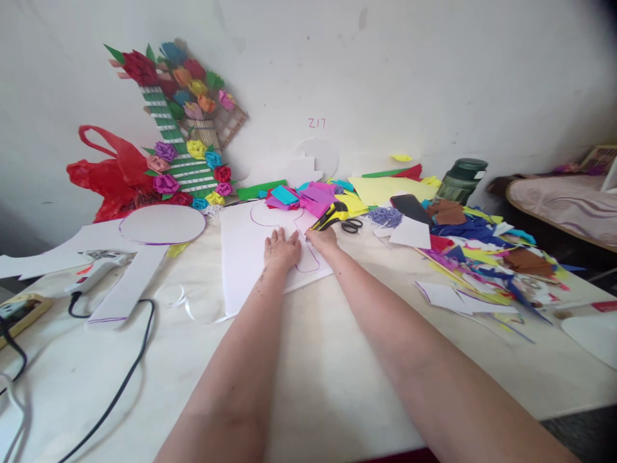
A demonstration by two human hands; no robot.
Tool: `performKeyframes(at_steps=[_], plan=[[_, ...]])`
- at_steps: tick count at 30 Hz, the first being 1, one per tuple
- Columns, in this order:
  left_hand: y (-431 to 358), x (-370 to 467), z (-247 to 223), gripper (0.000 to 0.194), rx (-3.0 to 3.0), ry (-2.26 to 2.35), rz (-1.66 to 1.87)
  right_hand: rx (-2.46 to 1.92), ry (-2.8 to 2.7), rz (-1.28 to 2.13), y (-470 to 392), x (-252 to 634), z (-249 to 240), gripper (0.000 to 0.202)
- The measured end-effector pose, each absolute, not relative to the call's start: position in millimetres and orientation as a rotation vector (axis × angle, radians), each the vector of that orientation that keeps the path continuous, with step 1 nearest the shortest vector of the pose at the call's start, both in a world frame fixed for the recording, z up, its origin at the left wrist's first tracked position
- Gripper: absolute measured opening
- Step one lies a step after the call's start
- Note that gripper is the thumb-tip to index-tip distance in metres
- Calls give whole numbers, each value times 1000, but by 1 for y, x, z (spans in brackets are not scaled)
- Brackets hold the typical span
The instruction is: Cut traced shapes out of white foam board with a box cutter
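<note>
A white board [243, 263] lies on the table with a purple outline drawn on it, rounded at the top with a straight stem below. My left hand [282, 249] rests flat on the board inside the outline, fingers spread. In my right hand [322, 240] is a yellow and black utility knife [328, 217], its body slanting up and away to the right. That hand is low on the board at the outline's right side; the blade tip is hidden by the fingers. Black-handled scissors [351, 225] lie just right of the knife, and folded colored paper [318, 198] sits behind it.
At left are a cut white oval [162, 224] with a stem, a glue gun [99, 270], a black cord [128, 379] and a power strip [22, 308]. Paper flowers [193, 151] and a red bag [113, 170] stand behind. Colored scraps [482, 241] and a green bottle [461, 182] are at right.
</note>
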State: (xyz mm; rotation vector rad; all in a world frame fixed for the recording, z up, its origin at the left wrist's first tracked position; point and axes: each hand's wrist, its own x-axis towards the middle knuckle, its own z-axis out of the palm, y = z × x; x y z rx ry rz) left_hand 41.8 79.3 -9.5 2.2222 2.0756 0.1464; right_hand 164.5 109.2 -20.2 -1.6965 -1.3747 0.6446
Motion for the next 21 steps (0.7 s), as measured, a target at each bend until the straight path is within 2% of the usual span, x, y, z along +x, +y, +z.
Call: performKeyframes(at_steps=[21], plan=[[78, 42, -9, 53, 2223, 2075, 160, -1674, -1369, 651, 107, 164, -19, 12]])
